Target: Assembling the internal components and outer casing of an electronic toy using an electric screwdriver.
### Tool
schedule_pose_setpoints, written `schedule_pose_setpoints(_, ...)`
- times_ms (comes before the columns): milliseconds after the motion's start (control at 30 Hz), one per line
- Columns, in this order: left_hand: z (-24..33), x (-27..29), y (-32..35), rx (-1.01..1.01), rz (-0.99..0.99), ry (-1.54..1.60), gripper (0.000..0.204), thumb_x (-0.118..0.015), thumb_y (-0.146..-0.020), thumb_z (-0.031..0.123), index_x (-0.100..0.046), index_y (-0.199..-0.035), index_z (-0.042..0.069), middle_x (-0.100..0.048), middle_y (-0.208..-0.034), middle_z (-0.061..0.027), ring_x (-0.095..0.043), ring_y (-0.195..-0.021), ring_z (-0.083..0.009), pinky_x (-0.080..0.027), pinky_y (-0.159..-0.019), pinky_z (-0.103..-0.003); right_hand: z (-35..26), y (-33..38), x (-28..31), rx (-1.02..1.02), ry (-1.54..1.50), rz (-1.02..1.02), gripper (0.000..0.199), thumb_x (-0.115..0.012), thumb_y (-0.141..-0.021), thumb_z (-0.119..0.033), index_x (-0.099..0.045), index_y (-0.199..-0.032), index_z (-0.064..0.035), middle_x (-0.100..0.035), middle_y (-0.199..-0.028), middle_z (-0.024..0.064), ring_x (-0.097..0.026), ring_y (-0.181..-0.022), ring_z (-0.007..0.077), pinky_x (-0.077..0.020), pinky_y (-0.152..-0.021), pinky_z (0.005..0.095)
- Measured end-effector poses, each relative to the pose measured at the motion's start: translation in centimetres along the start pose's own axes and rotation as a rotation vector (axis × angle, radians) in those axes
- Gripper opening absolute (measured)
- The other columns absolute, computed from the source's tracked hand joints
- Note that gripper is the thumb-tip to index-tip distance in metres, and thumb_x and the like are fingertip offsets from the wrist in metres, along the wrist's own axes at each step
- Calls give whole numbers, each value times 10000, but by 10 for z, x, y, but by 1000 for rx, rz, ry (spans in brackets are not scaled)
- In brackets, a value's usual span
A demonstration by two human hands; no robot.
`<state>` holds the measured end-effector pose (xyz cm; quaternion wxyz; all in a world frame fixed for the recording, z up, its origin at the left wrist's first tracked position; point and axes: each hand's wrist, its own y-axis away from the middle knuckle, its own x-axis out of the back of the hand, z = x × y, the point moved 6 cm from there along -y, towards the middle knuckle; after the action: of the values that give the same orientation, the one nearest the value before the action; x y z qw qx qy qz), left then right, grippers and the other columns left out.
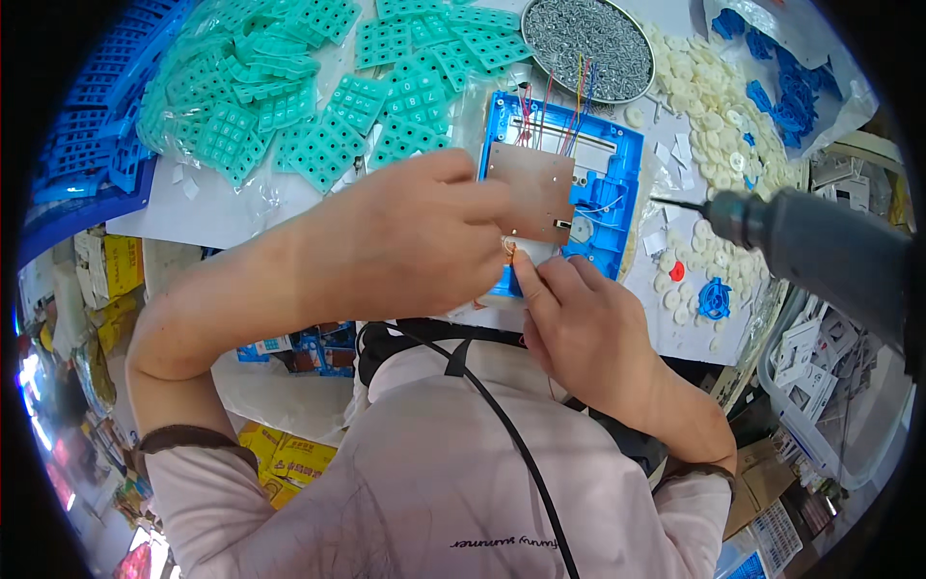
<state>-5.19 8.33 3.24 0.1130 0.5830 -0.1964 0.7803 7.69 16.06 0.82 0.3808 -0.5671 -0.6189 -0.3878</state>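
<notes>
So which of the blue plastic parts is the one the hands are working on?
The large rectangular blue housing with the brown circuit board and coloured wires, under both hands; the other blue parts lie loose, untouched, at the table edges.

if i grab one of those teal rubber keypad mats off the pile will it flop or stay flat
Probably floppy: the teal keypad mats lie bent and draped over each other in the heap. Likely light, being thin sheets with small raised buttons. They seem grippy rather than slippery, and unlikely to roll, though neighbours or the clear bags beside them might drag along.

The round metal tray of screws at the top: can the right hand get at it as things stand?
Probably yes. The right hand rests at the blue housing's near edge; the screw tray lies open just beyond it, with only thin coloured wires between.
</notes>
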Motion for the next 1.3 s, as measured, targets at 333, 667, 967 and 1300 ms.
schedule_pose_setpoints(333,-8,11,97,837,314,74,323,-728,-713,-22,-621,-1008,53,-641,-1152,-127,-625,-975,-347,-506,-807,-443,1,-1,-1,-41,-41,40,541,-744,-760,-97,-631,-1268,51,-579,-904,96,-600,-812,246,-534,-647,355)
schedule_pose_setpoints(667,32,-53,54,849,398,335,220,-804,-760,102,-642,-906,74,-630,-892,-88,-605,-779,-289,-412,-718,-405,-1,0,-4,-5,16,100,604,-763,-768,-130,-620,-1343,-14,-561,-865,46,-582,-772,212,-495,-607,305)
schedule_pose_setpoints(967,32,-55,59,861,491,511,118,-739,-773,47,-622,-780,54,-600,-756,-89,-606,-694,-298,-443,-610,-393,-9,-12,-13,30,186,-124,600,-735,-843,-221,-583,-1397,-47,-584,-898,51,-622,-814,210,-538,-578,318)
schedule_pose_setpoints(1300,38,-57,55,903,546,535,183,-774,-759,74,-602,-714,35,-579,-704,-97,-585,-609,-267,-429,-527,-363,28,-12,10,25,-306,51,290,-734,-866,-133,-684,-1136,-41,-683,-910,125,-690,-785,312,-548,-632,385)
